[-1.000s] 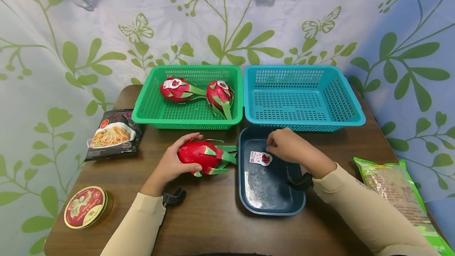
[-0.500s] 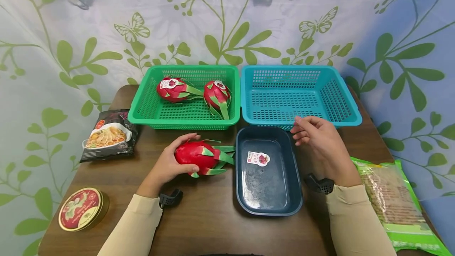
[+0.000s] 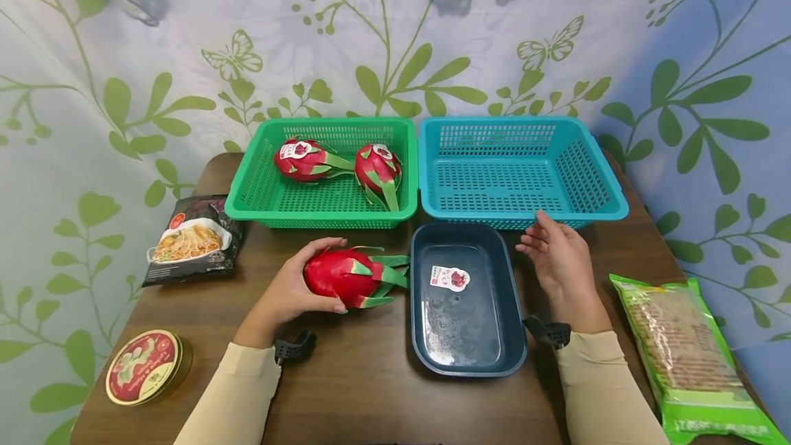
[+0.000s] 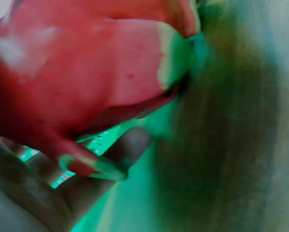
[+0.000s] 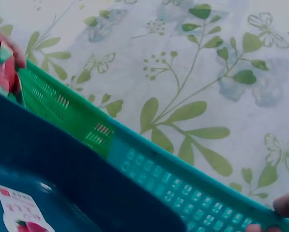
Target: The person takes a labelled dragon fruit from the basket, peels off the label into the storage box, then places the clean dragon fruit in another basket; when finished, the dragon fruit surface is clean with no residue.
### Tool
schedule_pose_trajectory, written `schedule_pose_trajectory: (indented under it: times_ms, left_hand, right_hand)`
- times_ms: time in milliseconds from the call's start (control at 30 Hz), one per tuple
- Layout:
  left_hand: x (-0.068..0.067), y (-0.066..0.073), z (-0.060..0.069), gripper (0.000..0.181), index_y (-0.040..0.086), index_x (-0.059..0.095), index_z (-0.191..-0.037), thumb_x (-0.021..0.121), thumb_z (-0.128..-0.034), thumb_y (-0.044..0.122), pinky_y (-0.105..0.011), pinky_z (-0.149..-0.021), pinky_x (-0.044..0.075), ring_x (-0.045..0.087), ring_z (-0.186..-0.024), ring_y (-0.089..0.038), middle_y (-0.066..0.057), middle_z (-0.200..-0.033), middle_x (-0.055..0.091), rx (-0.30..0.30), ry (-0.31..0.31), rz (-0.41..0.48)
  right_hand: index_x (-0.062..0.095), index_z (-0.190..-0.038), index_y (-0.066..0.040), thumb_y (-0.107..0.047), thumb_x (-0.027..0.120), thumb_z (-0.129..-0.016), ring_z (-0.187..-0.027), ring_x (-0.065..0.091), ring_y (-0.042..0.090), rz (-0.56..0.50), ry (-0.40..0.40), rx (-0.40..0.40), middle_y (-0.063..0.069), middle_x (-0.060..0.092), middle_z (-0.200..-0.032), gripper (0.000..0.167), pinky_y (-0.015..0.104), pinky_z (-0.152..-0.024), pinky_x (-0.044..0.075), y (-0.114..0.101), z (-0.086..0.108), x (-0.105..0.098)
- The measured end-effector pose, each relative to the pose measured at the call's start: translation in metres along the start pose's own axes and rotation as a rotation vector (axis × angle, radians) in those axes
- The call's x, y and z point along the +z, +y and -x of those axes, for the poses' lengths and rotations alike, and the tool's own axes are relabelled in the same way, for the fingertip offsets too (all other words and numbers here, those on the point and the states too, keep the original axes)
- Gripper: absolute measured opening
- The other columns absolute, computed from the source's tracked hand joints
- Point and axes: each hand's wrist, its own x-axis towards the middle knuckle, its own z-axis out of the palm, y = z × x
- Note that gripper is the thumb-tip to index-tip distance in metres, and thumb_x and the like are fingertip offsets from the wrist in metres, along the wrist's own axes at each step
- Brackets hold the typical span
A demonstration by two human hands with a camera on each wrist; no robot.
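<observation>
Head view: a brown, wood-grained table (image 3: pixel 364 397) bore a blue basket (image 3: pixel 476 214) and a green basket (image 3: pixel 321 216), rectangular, latticed plastic. Before them stood a dark, glossy, round-cornered tray (image 3: pixel 460 342). The right hand (image 3: pixel 561 259) hung near the blue rim, fingers loosely bent, grasping nothing visible; contact was unclear. The left hand (image 3: pixel 296 287) grasped a smooth red dragon fruit (image 3: pixel 340 277) just left of the tray, fingers and thumb curled round it. Best, it seemed, was a light, even hold on the rounded body, sparing its pointed green scales (image 3: pixel 392 275). A flat printed sticker (image 3: pixel 450 278) sat inside the tray.
</observation>
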Motion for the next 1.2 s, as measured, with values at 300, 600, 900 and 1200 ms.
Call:
schedule_pose_trajectory:
  times_ms: [300, 600, 900, 1200]
  left_hand:
    - [-0.005, 0.006, 0.001, 0.082, 0.022, 0.057, -0.139, 0.101, -0.0701, 0.021, -0.047, -0.086, 0.061, 0.052, -0.125, -0.032, 0.000, -0.139, 0.059, -0.070, 0.041, -0.058]
    - [-0.045, 0.030, -0.004, 0.081, 0.014, 0.055, -0.136, 0.099, -0.0682, 0.009, -0.051, -0.084, 0.061, 0.052, -0.127, -0.037, -0.009, -0.139, 0.059, 0.049, -0.107, -0.006]
    - [-0.045, 0.084, -0.065, 0.082, 0.007, 0.058, -0.137, 0.099, -0.0668, 0.007, -0.047, -0.088, 0.060, 0.054, -0.126, -0.039, -0.016, -0.140, 0.061, 0.255, -0.034, 0.064]
    - [0.009, 0.109, -0.191, 0.076, 0.018, 0.058, -0.140, 0.097, -0.0758, 0.025, -0.045, -0.086, 0.061, 0.054, -0.128, -0.025, -0.001, -0.140, 0.058, 0.137, 0.016, 0.036]
  right_hand:
    - [0.051, -0.110, 0.000, -0.006, 0.067, -0.104, -0.089, 0.067, 0.025, -0.406, -0.092, 0.032, 0.016, 0.066, -0.094, 0.018, 0.034, -0.084, 0.060, 0.008, -0.007, -0.004]
    - [0.053, -0.102, 0.000, -0.004, 0.068, -0.102, -0.090, 0.069, 0.025, -0.482, -0.071, 0.031, 0.017, 0.067, -0.094, 0.016, 0.033, -0.085, 0.061, 0.011, -0.008, -0.004]
    - [0.053, -0.098, 0.000, -0.004, 0.067, -0.102, -0.091, 0.068, 0.026, -0.511, -0.084, 0.013, 0.017, 0.066, -0.095, 0.016, 0.033, -0.087, 0.060, 0.011, -0.007, -0.008]
    - [0.054, -0.099, 0.000, -0.005, 0.065, -0.104, -0.091, 0.068, 0.026, -0.504, -0.137, 0.001, 0.017, 0.066, -0.095, 0.013, 0.033, -0.086, 0.060, 0.014, -0.008, -0.007]
